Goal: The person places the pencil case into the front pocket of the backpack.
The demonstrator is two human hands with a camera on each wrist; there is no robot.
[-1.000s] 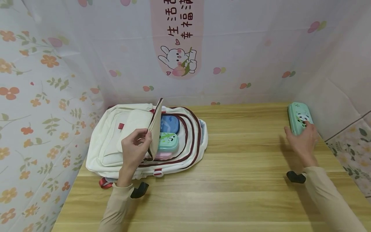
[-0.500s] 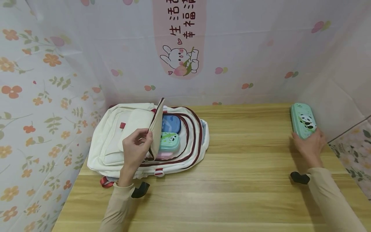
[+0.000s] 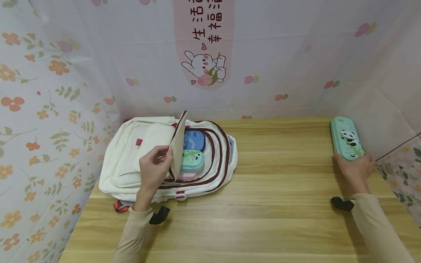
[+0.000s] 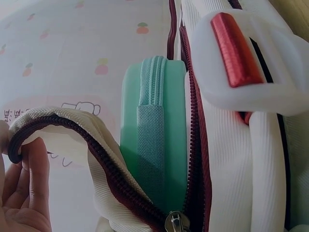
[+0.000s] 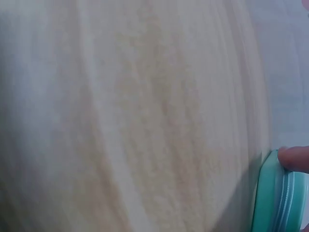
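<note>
A cream backpack (image 3: 128, 157) with dark red zips lies on its back at the left of the table. My left hand (image 3: 154, 164) pinches the edge of its front pocket flap (image 4: 101, 159) and holds it raised. Inside the pocket sit a mint-green panda pencil case (image 3: 192, 160), a blue case (image 3: 194, 140) and something pink (image 3: 186, 175) below them. At the far right, my right hand (image 3: 356, 170) grips the near end of a second mint-green panda pencil case (image 3: 348, 138). In the right wrist view, a finger (image 5: 295, 159) rests against this zipped case (image 5: 270, 198).
A wooden table (image 3: 279, 204) spans the space between the two hands. White printed curtains (image 3: 279, 65) hang along the back and both sides, close behind the right pencil case. A red strap loop (image 3: 121, 206) sticks out at the backpack's near left.
My right hand has slid from over the right pencil case back to its near end, uncovering the printed pandas. My left hand still holds the flap up.
</note>
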